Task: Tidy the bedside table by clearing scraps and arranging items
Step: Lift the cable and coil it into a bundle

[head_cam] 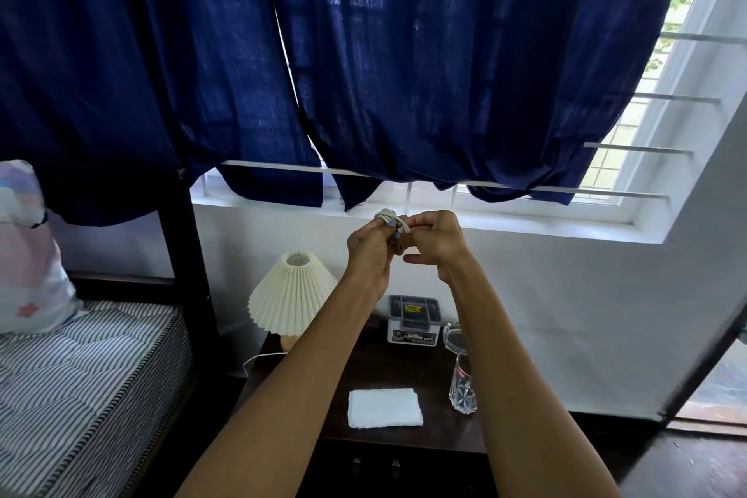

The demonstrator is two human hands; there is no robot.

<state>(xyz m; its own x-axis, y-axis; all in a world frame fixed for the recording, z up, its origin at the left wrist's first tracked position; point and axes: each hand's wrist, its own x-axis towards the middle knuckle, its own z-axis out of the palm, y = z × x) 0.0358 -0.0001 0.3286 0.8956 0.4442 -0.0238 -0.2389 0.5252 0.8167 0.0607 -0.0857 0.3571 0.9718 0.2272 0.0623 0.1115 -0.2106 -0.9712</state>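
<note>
Both hands, left hand (370, 243) and right hand (434, 241), pinch what looks like a coiled white cable (390, 219) above the bedside table (404, 368).

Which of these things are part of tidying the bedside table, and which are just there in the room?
Part of the job:
- white cable, coiled and held up by the left hand and right hand
- folded white cloth
- cut-glass tumbler
- lidded container
- pleated lamp
- bedside table

Just there:
- blue curtains
- striped mattress
- pillow
</note>
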